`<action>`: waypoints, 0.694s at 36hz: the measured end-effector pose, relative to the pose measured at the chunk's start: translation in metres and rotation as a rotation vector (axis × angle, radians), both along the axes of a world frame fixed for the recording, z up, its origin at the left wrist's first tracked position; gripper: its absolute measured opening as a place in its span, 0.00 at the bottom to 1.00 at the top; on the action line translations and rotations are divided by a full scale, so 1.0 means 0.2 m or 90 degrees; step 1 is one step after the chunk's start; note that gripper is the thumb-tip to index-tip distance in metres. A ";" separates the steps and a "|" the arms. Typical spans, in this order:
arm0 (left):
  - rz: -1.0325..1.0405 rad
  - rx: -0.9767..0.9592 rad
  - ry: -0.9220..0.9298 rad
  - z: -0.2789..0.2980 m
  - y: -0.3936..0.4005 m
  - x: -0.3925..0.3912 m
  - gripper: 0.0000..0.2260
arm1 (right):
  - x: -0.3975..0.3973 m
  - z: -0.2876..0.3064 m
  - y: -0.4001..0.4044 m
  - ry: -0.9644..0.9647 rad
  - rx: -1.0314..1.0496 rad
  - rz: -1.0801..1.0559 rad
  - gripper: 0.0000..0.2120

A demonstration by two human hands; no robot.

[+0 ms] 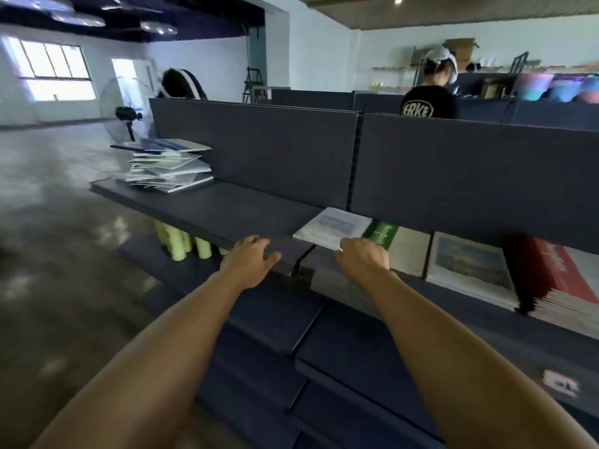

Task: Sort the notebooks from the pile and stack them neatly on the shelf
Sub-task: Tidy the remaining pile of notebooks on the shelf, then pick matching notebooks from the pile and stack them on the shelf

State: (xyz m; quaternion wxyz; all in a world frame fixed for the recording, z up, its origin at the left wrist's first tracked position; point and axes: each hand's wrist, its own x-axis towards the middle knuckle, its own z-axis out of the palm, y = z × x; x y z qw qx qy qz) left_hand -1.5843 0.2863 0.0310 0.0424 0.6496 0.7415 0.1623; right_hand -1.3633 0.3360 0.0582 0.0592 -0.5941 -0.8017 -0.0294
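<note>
A messy pile of notebooks (168, 166) lies at the far left end of the dark shelf (227, 212). A white notebook with a pale blue picture (330, 225) lies flat near the shelf's middle. My right hand (363, 257) has its fingers curled over that notebook's near right corner. My left hand (251, 257) rests on the shelf's front edge with relaxed fingers and holds nothing. To the right lie sorted stacks: a green one (381, 234), one with a landscape cover (470, 267) and a red one (560, 280).
A dark back panel (275, 150) rises behind the shelf. Lower shelves (340, 345) step out toward me, with pale green rolls (181, 241) under the left part. A standing fan (124, 108) and bare floor are at left. A person in a black shirt (428, 102) stands beyond the panel.
</note>
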 end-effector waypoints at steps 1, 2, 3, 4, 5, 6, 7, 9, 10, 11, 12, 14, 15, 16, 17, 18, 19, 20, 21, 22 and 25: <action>0.009 0.004 -0.005 -0.01 -0.01 -0.08 0.26 | -0.07 -0.01 0.00 -0.007 0.002 0.010 0.16; 0.018 0.007 -0.008 -0.01 -0.03 -0.15 0.26 | -0.13 -0.01 -0.01 -0.016 0.003 0.017 0.16; 0.026 0.009 -0.011 -0.02 -0.04 -0.22 0.26 | -0.19 -0.02 -0.01 -0.023 0.006 0.024 0.17; 0.034 0.010 -0.014 -0.03 -0.06 -0.29 0.26 | -0.26 -0.02 -0.01 -0.028 0.008 0.030 0.17; 0.043 0.009 -0.016 -0.04 -0.07 -0.35 0.25 | -0.32 -0.02 -0.01 -0.032 0.010 0.035 0.18; 0.051 0.006 -0.016 -0.06 -0.09 -0.41 0.25 | -0.37 -0.03 0.00 -0.035 0.011 0.038 0.19; 0.061 0.003 -0.015 -0.07 -0.10 -0.46 0.25 | -0.43 -0.03 0.00 -0.037 0.013 0.042 0.19; 0.081 -0.001 -0.011 -0.09 -0.12 -0.57 0.24 | -0.54 -0.04 0.01 -0.042 0.014 0.056 0.19; 0.090 -0.005 -0.008 -0.09 -0.13 -0.62 0.24 | -0.59 -0.04 0.02 -0.043 0.012 0.064 0.19; 0.096 -0.010 -0.003 -0.10 -0.13 -0.66 0.24 | -0.64 -0.04 0.03 -0.043 0.008 0.070 0.19; 0.101 -0.016 0.004 -0.10 -0.13 -0.71 0.25 | -0.69 -0.04 0.04 -0.043 0.003 0.075 0.19; 0.112 -0.024 0.015 -0.11 -0.12 -0.79 0.25 | -0.78 -0.04 0.07 -0.047 -0.004 0.087 0.19; 0.117 -0.025 0.014 -0.11 -0.11 -0.82 0.26 | -0.83 -0.04 0.09 -0.051 -0.004 0.093 0.19; 0.120 -0.023 0.013 -0.11 -0.10 -0.86 0.26 | -0.87 -0.04 0.11 -0.056 -0.003 0.098 0.19; 0.122 -0.019 0.013 -0.11 -0.08 -0.90 0.25 | -0.92 -0.04 0.13 -0.061 -0.003 0.101 0.19; 0.123 -0.016 0.015 -0.11 -0.07 -0.93 0.25 | -0.96 -0.04 0.16 -0.064 -0.003 0.104 0.19; 0.123 -0.015 0.018 -0.12 -0.05 -0.97 0.25 | -1.00 -0.04 0.19 -0.067 -0.002 0.107 0.20; 0.125 -0.014 0.023 -0.12 -0.03 -1.00 0.25 | -1.04 -0.04 0.22 -0.069 -0.001 0.111 0.20; 0.129 -0.014 0.029 -0.12 -0.01 -1.04 0.25 | -1.08 -0.04 0.25 -0.071 0.000 0.114 0.20; 0.131 -0.013 0.034 -0.12 0.02 -1.08 0.25 | -1.12 -0.03 0.29 -0.074 -0.001 0.116 0.20; 0.135 0.001 0.038 -0.11 0.09 -1.20 0.24 | -1.24 -0.01 0.40 -0.085 0.004 0.123 0.21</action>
